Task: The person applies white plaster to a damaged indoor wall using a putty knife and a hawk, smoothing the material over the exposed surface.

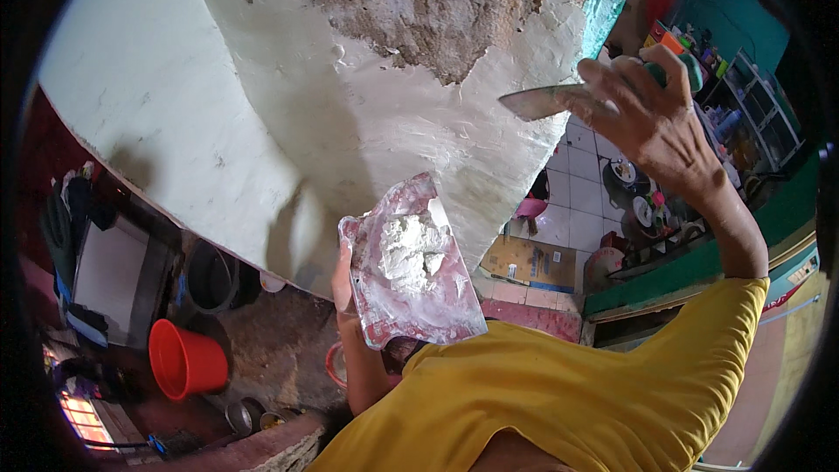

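Note:
My right hand (pixel 645 118) is raised at the upper right, its fingers closed round a putty knife (pixel 540 103). The knife's flat blade points left, close to the wall's right edge; whether it touches cannot be told. Part of a green handle shows behind the fingers. Lower and left of it, my left hand (pixel 343 281) grips a reddish, plaster-smeared board (pixel 459 319) by its left side, most of the fingers hidden beneath. On the board sits a lump of white plaster (pixel 406 249). Smooth white coating covers much of the wall (pixel 288 61), with a rough brown bare patch (pixel 419 9) at the top.
An orange-red bucket (pixel 179 360) and a dark tub (pixel 210 275) stand on the floor at lower left. Beyond the wall's right edge, flattened cardboard (pixel 530 262) lies on white tiles near pots and dishes. A glass-fronted cabinet (pixel 759 105) stands at far right.

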The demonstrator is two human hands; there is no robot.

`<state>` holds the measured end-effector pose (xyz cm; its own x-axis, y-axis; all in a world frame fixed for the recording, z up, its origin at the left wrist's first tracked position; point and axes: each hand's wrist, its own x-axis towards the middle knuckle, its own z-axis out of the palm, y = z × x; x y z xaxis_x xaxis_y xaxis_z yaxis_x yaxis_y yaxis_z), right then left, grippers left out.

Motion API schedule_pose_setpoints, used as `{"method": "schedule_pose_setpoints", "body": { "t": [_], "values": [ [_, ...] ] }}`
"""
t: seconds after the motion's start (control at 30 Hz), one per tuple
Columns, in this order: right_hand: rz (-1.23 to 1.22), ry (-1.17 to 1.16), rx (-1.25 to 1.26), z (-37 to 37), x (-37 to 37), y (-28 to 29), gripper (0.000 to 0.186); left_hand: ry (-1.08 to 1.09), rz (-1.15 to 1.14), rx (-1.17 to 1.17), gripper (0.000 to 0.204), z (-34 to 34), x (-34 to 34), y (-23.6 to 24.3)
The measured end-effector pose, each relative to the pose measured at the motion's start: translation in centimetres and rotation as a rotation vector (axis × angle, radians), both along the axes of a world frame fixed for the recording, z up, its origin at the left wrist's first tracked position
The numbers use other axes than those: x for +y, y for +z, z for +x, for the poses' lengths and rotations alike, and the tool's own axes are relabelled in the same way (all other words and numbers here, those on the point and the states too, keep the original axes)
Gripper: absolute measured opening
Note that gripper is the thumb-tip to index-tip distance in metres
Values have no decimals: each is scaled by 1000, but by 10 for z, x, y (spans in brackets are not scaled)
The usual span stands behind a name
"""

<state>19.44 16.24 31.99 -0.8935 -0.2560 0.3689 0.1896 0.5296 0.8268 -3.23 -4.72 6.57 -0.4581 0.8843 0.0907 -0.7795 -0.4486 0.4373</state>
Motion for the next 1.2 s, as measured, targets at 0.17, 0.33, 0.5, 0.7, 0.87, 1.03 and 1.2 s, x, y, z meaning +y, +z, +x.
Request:
{"method": "schedule_pose_setpoints", "body": {
  "t": [0.17, 0.33, 0.5, 0.7, 0.87, 1.03, 1.2],
  "values": [
    [-5, -18, -9, 12, 30, 18, 31, 4, -45, -81, 49, 2, -1, 3],
    [32, -196, 100, 46, 21, 38, 42, 25, -6, -5, 49, 0, -4, -5],
    [-278, 71, 54, 40, 5, 8, 40, 22, -2, -103, 48, -3, -2, -9],
    [-1191, 315, -122, -8, -4, -114, 50, 250, -101, 111, 50, -1, 12, -43],
    [-1257, 353, -55, -7, 2, -172, 56, -6, 125, -246, 51, 0, 5, -10],
    [-1016, 163, -191, 27, 31, -165, 55, 162, -204, 22, 41, -31, -9, -29],
    [-1047, 169, -339, 9, 37, -121, 48, -177, -317, 164, 37, -48, -15, -6]
  ]
}}
